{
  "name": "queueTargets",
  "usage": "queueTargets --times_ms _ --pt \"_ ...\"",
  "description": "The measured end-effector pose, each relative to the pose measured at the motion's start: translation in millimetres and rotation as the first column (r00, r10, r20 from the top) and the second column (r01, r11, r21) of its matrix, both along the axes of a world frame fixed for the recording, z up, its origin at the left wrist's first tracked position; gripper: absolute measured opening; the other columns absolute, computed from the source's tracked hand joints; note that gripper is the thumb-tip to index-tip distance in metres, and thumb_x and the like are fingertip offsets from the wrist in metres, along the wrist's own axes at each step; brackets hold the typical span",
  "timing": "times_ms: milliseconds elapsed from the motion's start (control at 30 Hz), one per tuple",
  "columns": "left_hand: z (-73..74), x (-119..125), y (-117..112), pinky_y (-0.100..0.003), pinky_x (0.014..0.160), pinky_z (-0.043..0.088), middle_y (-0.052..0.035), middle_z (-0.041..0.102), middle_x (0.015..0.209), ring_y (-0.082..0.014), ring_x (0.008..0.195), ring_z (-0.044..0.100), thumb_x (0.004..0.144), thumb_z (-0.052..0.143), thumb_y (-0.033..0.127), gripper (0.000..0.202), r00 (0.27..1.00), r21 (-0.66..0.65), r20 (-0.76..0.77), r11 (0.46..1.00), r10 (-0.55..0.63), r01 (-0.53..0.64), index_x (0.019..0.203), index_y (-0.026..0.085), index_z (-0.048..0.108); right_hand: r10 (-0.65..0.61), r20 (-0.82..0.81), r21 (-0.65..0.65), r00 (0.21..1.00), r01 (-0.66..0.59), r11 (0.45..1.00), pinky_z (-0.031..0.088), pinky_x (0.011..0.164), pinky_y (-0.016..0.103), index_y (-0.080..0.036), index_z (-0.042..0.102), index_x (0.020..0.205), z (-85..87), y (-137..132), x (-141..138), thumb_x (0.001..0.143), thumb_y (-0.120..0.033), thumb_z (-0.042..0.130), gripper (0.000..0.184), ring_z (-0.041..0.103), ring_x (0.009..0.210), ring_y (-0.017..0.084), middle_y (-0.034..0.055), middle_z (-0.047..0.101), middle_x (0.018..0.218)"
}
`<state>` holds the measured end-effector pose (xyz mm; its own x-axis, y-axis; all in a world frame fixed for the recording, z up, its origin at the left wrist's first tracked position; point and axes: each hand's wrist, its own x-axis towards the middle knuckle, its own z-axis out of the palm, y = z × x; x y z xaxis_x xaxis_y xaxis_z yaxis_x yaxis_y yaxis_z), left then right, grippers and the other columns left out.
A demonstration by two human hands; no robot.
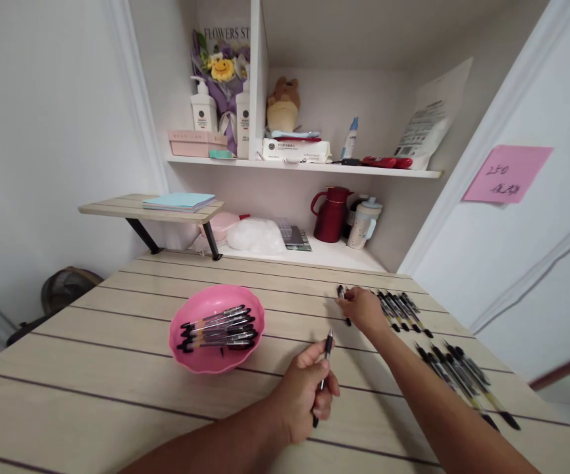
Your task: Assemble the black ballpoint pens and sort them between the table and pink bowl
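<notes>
Left hand: the left hand [301, 395] is clenched round a pen [323, 376], low and near the front of the worktop [92, 368].
Held pen: slim, dark at both ends, paler along the barrel; it stands nearly upright, its top poking above the fingers and its lower end showing under the palm.
Right hand: the right hand [364, 308] reaches further across, fingertips pinching a second pen [344, 304] that lies on the wood; most of it is hidden under the hand.
Pen row: a row of pens [401, 308] lies side by side just right of that hand, all slanted the same way.
Nearer pens: another group of pens [463, 378] lies beside the right forearm.
Pink bowl: a pink bowl [206, 359] sits left of both hands, holding a bundle of bowl pens [218, 328] laid roughly parallel.
</notes>
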<state>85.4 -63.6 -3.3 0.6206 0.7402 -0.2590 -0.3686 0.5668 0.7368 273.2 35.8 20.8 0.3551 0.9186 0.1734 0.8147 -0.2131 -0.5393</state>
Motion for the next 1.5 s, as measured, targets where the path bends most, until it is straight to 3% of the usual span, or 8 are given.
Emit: queueTargets --times_ms 233,433,667,800,900,1067,1267,1500 --pt "0.2 -3.1 -0.6 -0.019 0.039 0.008 0.0061 0.048 0.054 -0.0005 0.033 0.020 0.069 0.059 0.035 0.052 1.000 -0.029 0.008 1.000 0.012 -0.011 0.117 0.022 0.044 -0.001 0.286 -0.122 0.958 0.038 0.992 0.043 0.071 0.031 -0.006 0.064 0.084 -11.5 16.3 -24.2 0.075 -0.022 0.049 0.024 0.062 0.086 0.025 0.0235 0.065 0.089" --pt "1.8 -4.0 0.7 -0.019 0.039 0.009 0.0059 0.048 0.054 -0.0007 0.033 0.021 0.070 0.057 0.032 0.049 1.000 -0.050 0.019 0.999 0.010 -0.009 0.116 0.023 0.045 0.059 0.398 -0.182 0.916 0.015 0.983 0.044 0.071 0.034 -0.006 0.064 0.086 -14.7 8.1 -31.6 0.081 -0.025 0.043 0.028 0.063 0.085 0.026 0.0230 0.064 0.091" --pt "0.4 -4.8 4.6 -0.018 0.038 0.015 0.0050 0.050 0.057 -0.0016 0.033 0.027 0.070 0.058 0.034 0.049 0.999 -0.021 0.007 0.999 0.041 -0.041 0.116 0.021 0.046 0.055 0.428 -0.185 0.902 0.028 0.982 0.043 0.069 0.030 -0.011 0.063 0.083 -4.5 -17.9 -25.4 0.084 -0.029 0.037 0.033 0.063 0.082 0.023 0.0182 0.066 0.086" --pt "-2.0 -3.9 8.7 -0.018 0.038 0.021 0.0046 0.051 0.058 -0.0028 0.035 0.033 0.071 0.057 0.035 0.048 0.995 0.011 -0.005 0.995 0.099 -0.099 0.115 0.019 0.046 0.152 0.378 -0.200 0.913 -0.080 0.977 0.041 0.063 0.026 -0.016 0.062 0.070 -11.7 -43.8 -30.7 0.085 -0.027 0.033 0.034 0.064 0.073 0.019 0.0121 0.067 0.074" --pt "-2.0 -3.5 9.8 -0.018 0.038 0.023 0.0046 0.051 0.058 -0.0033 0.036 0.035 0.071 0.057 0.035 0.047 0.994 0.022 -0.012 0.994 0.111 -0.111 0.113 0.019 0.046 0.136 0.435 -0.176 0.890 -0.064 0.982 0.041 0.059 0.027 -0.016 0.061 0.081 -19.6 -52.5 -38.2 0.085 -0.025 0.034 0.029 0.064 0.069 0.020 0.0117 0.068 0.076" --pt "-0.6 -3.5 8.4 -0.018 0.037 0.023 0.0048 0.050 0.057 -0.0029 0.035 0.034 0.072 0.055 0.035 0.045 0.996 0.056 -0.018 0.995 0.086 -0.085 0.113 0.018 0.047 0.106 0.563 -0.193 0.820 0.006 0.981 0.044 0.062 0.030 -0.012 0.062 0.087 -19.2 -32.5 -39.6 0.086 -0.021 0.033 0.031 0.065 0.074 0.022 0.0165 0.067 0.083" --pt "-4.3 -1.6 8.3 -0.019 0.035 0.022 0.0049 0.051 0.056 -0.0030 0.032 0.034 0.073 0.054 0.034 0.045 0.998 0.084 -0.010 0.994 0.070 -0.069 0.114 0.017 0.046 0.096 0.565 -0.199 0.820 0.022 0.980 0.045 0.066 0.034 -0.009 0.064 0.087 -17.5 -6.0 -35.2 0.083 -0.022 0.041 0.026 0.065 0.078 0.026 0.0198 0.066 0.085" --pt "-5.2 -1.7 9.5 -0.019 0.035 0.022 0.0045 0.052 0.056 -0.0034 0.031 0.034 0.073 0.054 0.034 0.044 0.998 0.069 -0.004 0.996 0.059 -0.059 0.113 0.017 0.046 0.060 0.547 -0.165 0.835 0.037 0.986 0.044 0.065 0.033 -0.011 0.064 0.082 -14.3 -12.2 -35.5 0.083 -0.025 0.040 0.028 0.064 0.076 0.025 0.0189 0.065 0.084"
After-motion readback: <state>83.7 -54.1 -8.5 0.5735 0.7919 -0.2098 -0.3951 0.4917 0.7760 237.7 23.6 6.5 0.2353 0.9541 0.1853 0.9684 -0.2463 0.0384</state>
